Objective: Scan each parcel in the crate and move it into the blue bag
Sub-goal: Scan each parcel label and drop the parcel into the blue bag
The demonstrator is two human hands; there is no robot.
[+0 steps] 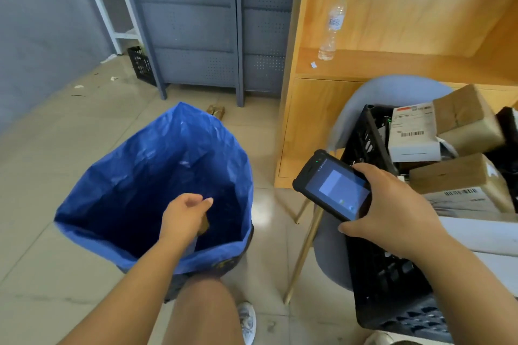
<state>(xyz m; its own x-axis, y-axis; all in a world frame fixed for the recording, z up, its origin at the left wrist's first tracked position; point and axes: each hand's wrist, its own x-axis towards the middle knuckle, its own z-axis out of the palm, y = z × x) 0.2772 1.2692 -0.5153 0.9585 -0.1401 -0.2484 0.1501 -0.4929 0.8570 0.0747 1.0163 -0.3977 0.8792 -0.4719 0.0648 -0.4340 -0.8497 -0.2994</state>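
Item one, my left hand (183, 216): the fingers are curled round a small brown parcel (204, 225), of which only a corner shows below my thumb. Hand and parcel sit inside the open mouth of the blue bag (145, 165), which stands on the tiled floor (56, 176) just ahead of my knee (201, 302). Item two, my right hand (392, 213): the fingers are wrapped round the lower end of a black scanner (332, 186), its screen lit and facing up, held just beside the near left corner of the black crate (367, 145). That crate is latticed plastic and rests on a grey chair (392, 89) with brass-coloured legs, to the right of the bag. Contents of the crate: a white parcel (412, 131) with barcode labels, a brown box (466, 117) tilted beside it, and a second brown box (454, 173) lower down. Behind the chair is a wooden shelf (420, 64) bearing an upright water bottle (333, 25) with a green cap. Beyond the bag are a small brown packet (215, 110) on the floor, grey perforated cabinets (193, 25), and a floor crate (141, 64) beside them.
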